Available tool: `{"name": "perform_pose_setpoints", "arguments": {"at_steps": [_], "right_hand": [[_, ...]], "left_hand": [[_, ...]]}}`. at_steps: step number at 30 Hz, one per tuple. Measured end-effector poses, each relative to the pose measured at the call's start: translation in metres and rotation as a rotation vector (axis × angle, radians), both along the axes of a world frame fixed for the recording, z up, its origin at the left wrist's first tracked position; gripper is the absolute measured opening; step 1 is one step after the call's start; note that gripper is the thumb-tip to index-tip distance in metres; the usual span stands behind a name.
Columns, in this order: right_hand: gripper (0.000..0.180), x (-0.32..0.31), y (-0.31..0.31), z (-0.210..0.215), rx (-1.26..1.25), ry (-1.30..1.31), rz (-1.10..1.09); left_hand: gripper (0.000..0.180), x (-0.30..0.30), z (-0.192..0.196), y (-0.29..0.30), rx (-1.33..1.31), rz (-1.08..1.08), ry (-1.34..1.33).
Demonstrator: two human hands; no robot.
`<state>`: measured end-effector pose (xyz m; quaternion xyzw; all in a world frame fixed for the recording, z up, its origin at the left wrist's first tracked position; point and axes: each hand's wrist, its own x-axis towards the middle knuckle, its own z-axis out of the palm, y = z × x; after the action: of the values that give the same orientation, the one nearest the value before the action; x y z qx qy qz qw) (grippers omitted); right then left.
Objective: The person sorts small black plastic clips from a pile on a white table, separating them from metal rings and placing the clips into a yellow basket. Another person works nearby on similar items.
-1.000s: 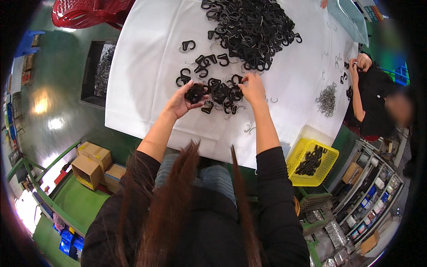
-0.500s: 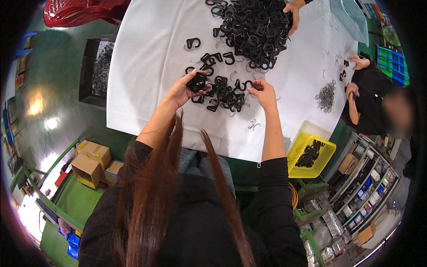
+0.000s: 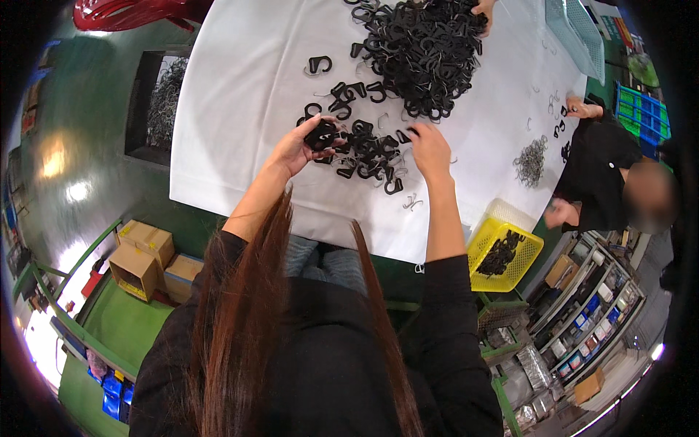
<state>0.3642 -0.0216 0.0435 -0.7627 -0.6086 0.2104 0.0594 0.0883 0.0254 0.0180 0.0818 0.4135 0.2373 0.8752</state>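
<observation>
Over the white-covered table, our half-curled left hand cradles small black curved plastic hooks; right of the near loose pile, our right hand pinches another one.

Looking steeply down, fisheye, from head height.
Facing the near edge of the smooth white-covered tabletop.

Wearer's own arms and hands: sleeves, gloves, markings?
Left sleeve and right sleeve: plain black, ending at the forearms, which are bare below. Left hand and right hand: ungloved. No cables or markings visible.
</observation>
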Motion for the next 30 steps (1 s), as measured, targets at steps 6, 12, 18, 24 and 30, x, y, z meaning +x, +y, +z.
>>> {"name": "perform_pose_setpoints", "arguments": {"at_steps": [6,12,18,24,30], "right_hand": [[0.028,-0.043,0.087,-0.020,0.045,-0.229,0.393],[0.029,-0.048,0.090,-0.027,0.072,-0.340,0.521],[0.039,-0.052,0.105,-0.015,-0.175,-0.130,0.529],[0.040,-0.065,0.117,-0.012,-0.203,0.047,0.391],[0.041,-0.079,0.105,-0.020,-0.132,0.045,0.357]], "left_hand": [[0.037,-0.021,-0.005,-0.001,-0.001,0.075,0.036],[0.037,-0.041,-0.008,0.002,-0.002,0.151,0.032],[0.037,-0.052,-0.011,0.004,0.006,0.197,0.011],[0.037,-0.058,-0.013,0.007,0.005,0.239,0.024],[0.039,-0.065,-0.014,0.021,0.026,0.310,0.027]]}}
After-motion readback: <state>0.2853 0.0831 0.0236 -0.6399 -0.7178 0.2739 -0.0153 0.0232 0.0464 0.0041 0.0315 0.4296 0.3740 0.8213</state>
